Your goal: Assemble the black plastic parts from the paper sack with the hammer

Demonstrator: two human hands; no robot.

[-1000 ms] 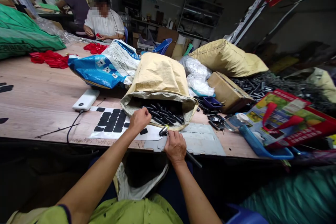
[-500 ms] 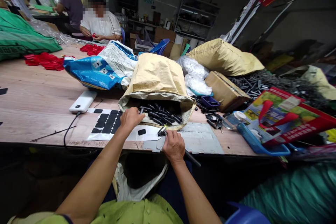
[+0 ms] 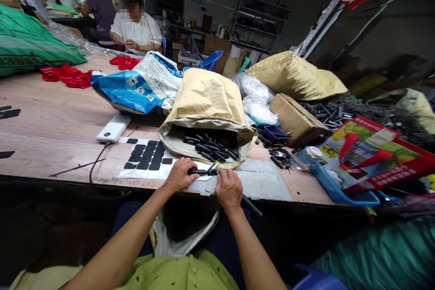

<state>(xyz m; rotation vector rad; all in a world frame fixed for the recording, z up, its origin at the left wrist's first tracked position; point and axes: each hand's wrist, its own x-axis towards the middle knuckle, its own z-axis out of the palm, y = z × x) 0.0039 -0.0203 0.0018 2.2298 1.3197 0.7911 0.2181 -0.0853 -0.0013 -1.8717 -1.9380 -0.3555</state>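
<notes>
My left hand [image 3: 180, 175] is closed on a slim black rod [image 3: 199, 171] held level above the table's front edge. The rod's right end meets a shiny metal piece [image 3: 214, 169]. My right hand [image 3: 229, 189] grips a dark tool at that metal piece, and its black handle [image 3: 252, 205] sticks out below the hand, past the table edge. Behind both hands lies an open paper sack [image 3: 207, 95], its mouth toward me, with several black rods [image 3: 212, 146] inside. Left of it, a white sheet [image 3: 124, 171] carries rows of black rounded stickers [image 3: 146, 156].
A white power bank [image 3: 113, 128] with a cable lies left on the table [image 3: 61, 136]. Rightward are a cardboard box [image 3: 296, 118], a clear jar [image 3: 306, 157], a blue tray [image 3: 328, 184] and a colourful bag [image 3: 370, 154]. Two people sit at the back left.
My left hand has moved from the sack's mouth to the metal piece, bringing a black rod against it. A loose black sticker now shows beside the rows. The view has shifted slightly.
</notes>
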